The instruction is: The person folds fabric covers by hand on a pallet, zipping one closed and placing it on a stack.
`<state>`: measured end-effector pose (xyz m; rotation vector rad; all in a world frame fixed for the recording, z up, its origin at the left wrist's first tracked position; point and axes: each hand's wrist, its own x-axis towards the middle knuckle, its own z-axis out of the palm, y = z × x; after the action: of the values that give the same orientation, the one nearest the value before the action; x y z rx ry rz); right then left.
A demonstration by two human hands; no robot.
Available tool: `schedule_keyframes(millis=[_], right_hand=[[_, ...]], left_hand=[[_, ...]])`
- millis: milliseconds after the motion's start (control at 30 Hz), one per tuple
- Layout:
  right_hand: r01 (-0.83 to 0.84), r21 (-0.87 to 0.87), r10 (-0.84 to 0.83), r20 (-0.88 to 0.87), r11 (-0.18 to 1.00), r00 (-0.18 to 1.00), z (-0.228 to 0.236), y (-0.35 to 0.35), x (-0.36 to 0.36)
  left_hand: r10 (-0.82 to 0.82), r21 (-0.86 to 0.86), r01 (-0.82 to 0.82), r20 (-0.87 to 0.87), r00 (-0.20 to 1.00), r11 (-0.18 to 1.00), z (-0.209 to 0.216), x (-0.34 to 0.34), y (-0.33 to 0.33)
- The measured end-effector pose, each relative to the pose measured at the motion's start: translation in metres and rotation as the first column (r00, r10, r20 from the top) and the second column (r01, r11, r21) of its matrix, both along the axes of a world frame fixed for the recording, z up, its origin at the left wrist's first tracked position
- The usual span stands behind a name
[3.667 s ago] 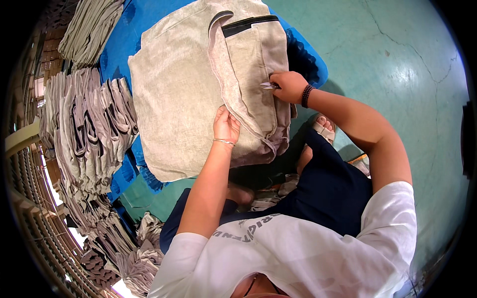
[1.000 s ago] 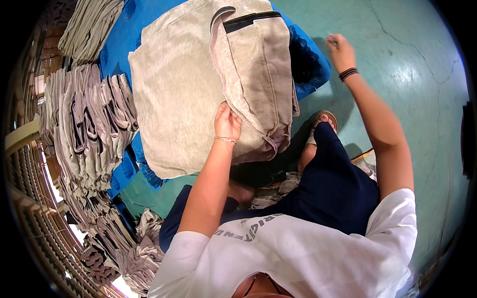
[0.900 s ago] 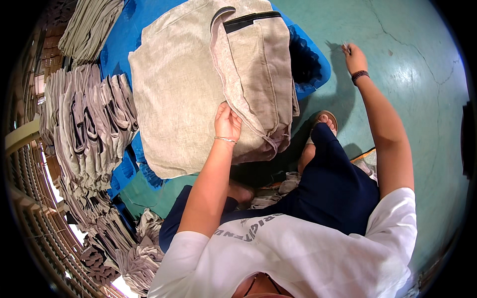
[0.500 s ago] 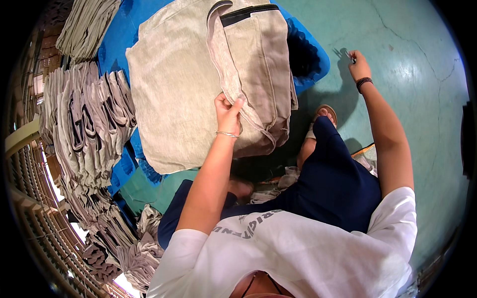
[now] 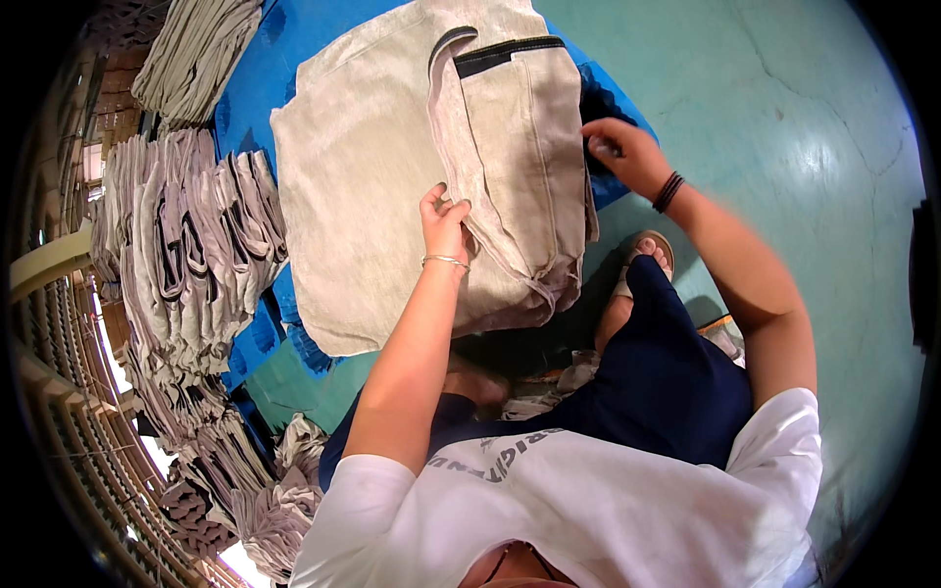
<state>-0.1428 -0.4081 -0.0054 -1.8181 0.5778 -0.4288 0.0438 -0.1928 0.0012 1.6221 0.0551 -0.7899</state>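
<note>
A stack of pale beige fabric pieces [image 5: 363,186] lies in front of me. On its right part is a pocket-like panel with a black band [image 5: 510,55] along its top. A long beige strap [image 5: 453,147] runs down over the panel, with a black edge at its upper end. My left hand [image 5: 446,233] rests by the strap's left edge, thumb and forefinger apart, thumb tip close to the cloth. My right hand [image 5: 632,157] is at the stack's right edge, fingers curled round a small metal tool that looks like thread snips, mostly hidden in the grip.
A blue plastic support [image 5: 323,44] is under the stack. Folded beige fabric pieces [image 5: 176,235], some black-edged, are piled along the left. Below the stack are my knees and a sandaled foot [image 5: 647,257]. The green floor [image 5: 784,176] spreads to the right.
My right hand has come in from the far right over the floor to the stack's right edge. My left hand has loosened from the strap and shifted slightly left.
</note>
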Motion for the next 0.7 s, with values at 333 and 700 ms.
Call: schedule_keyframes(millis=[333, 700], right_hand=[[-0.255, -0.219, 0.238, -0.101, 0.942, 0.966, -0.002, 0.021, -0.004], [-0.216, 0.376, 0.262, -0.075, 0.901, 0.962, -0.018, 0.055, 0.048]], left_hand=[[0.217, -0.100, -0.242, -0.210, 0.953, 0.965, 0.006, 0.022, 0.000], [0.130, -0.199, -0.226, -0.404, 0.906, 0.953, -0.006, -0.002, 0.045]])
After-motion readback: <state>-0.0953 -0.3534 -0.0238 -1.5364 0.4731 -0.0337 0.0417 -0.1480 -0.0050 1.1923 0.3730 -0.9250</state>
